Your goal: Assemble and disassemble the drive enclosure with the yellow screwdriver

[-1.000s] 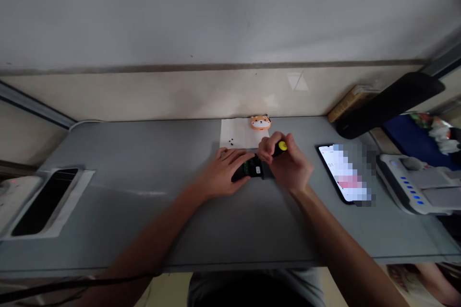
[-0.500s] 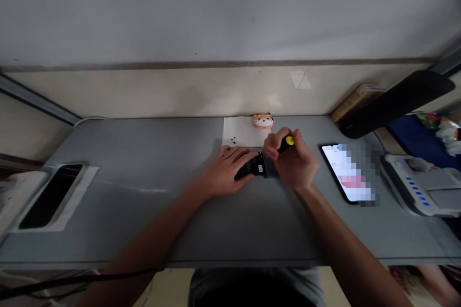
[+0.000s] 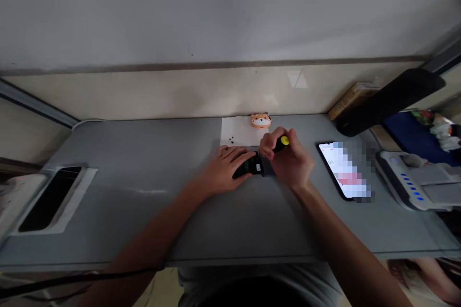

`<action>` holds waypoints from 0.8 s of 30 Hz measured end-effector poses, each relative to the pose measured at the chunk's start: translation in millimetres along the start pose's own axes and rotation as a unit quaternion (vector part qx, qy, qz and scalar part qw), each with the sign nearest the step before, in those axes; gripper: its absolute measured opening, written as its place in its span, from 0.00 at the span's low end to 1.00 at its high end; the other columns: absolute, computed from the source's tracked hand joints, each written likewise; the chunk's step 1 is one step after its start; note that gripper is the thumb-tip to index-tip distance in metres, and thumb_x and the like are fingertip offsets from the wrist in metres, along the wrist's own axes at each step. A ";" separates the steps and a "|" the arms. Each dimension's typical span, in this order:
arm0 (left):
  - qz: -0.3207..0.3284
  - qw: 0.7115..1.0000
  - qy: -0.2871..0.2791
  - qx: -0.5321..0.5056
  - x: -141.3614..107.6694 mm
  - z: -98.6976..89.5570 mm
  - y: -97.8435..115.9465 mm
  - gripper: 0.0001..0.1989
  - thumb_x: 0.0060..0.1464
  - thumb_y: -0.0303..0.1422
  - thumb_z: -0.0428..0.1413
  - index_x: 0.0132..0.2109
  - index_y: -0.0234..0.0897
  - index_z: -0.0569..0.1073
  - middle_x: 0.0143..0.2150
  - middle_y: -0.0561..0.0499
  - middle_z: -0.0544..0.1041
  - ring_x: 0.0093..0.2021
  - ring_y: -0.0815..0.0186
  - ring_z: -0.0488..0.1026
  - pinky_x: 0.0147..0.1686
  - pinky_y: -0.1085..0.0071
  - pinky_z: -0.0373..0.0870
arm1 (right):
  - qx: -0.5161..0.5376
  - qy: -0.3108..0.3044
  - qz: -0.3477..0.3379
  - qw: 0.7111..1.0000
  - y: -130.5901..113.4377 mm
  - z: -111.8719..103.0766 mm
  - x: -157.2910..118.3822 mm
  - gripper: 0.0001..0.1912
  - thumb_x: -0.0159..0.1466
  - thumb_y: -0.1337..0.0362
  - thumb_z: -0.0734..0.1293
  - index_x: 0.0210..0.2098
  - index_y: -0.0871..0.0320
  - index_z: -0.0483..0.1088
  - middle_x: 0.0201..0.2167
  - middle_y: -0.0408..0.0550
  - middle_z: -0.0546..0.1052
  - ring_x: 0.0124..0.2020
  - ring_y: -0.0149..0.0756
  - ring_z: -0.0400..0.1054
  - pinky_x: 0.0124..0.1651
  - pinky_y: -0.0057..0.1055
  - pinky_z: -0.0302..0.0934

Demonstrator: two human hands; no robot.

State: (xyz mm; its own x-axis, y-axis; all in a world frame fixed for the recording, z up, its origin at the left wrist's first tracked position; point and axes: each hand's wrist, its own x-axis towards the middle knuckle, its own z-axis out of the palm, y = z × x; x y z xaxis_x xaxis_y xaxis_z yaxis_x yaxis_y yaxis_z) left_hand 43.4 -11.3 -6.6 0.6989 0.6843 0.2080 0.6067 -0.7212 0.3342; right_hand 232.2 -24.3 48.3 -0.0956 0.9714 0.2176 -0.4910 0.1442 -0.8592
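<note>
A flat black device with green parts (image 3: 248,166) lies on the grey table, partly covered by my left hand (image 3: 226,168). Fingers along its far side and the thumb on its near side hold it down. In my right hand (image 3: 288,158) is a screwdriver (image 3: 284,141) with a black handle and a yellow end cap, standing over the device's right end. Its tip is hidden behind my fingers. Just beyond both hands lies a white paper (image 3: 242,130) bearing several tiny dark pieces (image 3: 231,140), too small to name. An orange-and-white animal-face case (image 3: 260,121) sits on the paper's far edge.
To the right are a lit phone (image 3: 342,172), a white device with blue lights (image 3: 414,182) and a black cylinder (image 3: 391,103) leaning by a box (image 3: 351,98). At the left, another phone (image 3: 52,199) lies on white paper. A wall (image 3: 201,91) closes the back.
The whole view has shifted slightly. Both hands keep nearly the same pose, the left on the device and the right around the screwdriver.
</note>
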 end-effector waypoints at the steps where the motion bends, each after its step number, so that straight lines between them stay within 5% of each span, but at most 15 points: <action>1: 0.001 1.000 0.000 0.000 0.0 0.0 -0.2 0.22 0.69 0.41 0.54 0.66 0.42 0.67 0.63 0.43 0.74 0.64 0.52 0.69 0.66 0.51 0.60 | 0.000 -0.002 0.000 1.000 0.2 0.2 -0.1 0.25 0.69 0.42 0.62 0.25 0.53 0.68 0.18 0.41 0.61 0.23 0.32 0.54 0.31 0.35 0.52; 24: -0.011 1.000 0.001 -0.001 1.7 3.3 -4.7 0.22 0.68 0.41 0.56 0.66 0.45 0.68 0.64 0.45 0.73 0.63 0.53 0.70 0.65 0.50 0.61 | -0.003 -0.002 0.011 1.000 -1.5 -2.3 1.3 0.26 0.68 0.41 0.63 0.24 0.53 0.66 0.19 0.40 0.59 0.22 0.32 0.53 0.29 0.35 0.53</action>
State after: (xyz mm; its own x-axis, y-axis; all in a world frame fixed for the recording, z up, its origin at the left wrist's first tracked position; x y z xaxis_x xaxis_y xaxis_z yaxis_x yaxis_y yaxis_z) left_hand 43.0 -7.2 -10.8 0.6851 0.6996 0.2029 0.6208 -0.7064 0.3399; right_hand 234.8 -22.9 48.8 -0.1100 0.9735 0.2005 -0.4837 0.1238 -0.8664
